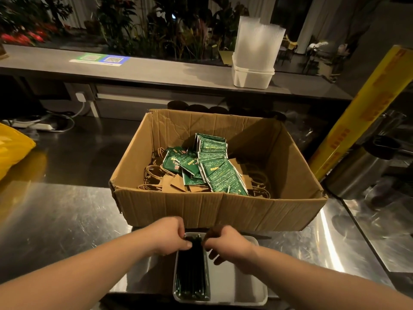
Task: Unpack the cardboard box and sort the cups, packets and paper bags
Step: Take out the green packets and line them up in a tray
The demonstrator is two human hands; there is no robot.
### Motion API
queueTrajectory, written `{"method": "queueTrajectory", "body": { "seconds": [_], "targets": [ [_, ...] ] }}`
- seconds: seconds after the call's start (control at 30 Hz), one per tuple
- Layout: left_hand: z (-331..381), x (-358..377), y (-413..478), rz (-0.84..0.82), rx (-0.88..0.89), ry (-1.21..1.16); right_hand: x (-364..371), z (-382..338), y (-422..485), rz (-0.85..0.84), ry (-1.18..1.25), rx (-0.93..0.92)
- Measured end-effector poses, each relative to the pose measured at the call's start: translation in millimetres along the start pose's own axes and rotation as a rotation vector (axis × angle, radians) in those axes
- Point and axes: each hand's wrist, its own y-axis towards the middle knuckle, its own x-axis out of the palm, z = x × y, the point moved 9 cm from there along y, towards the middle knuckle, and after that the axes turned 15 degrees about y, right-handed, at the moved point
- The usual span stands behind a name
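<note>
I see the fingers [187, 244] of the left hand [169, 237] and right hand [228, 241] pinching the packets [192, 271] at their end just in front of the box [223, 209]. The row stands in the tray [237, 285], its long axis running straight away from the box. An uneven squeeze, I judge, could topple it into the tray's bare half.

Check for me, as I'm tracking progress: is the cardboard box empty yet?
No: green packets lie piled on brown paper bags inside the cardboard box.
</note>
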Motion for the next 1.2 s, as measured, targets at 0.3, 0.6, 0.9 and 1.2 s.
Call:
{"method": "queueTrajectory", "body": {
  "seconds": [0.3,0.6,0.9,1.2],
  "targets": [
    [80,-152,-24,0.342,0.338,-0.210,-72,-193,-42,0.075,-0.109,-0.523],
    [55,-167,99,0.495,0.162,-0.264,-163,-118,82,0.103,-0.934,0.074],
    [50,-156,118,0.536,0.239,-0.048,-170,-68,112,-0.043,-1.123,0.208],
    [52,-152,117,0.503,0.266,-0.046,-193,-108,100,0.067,-0.615,0.037]
  ]
}}
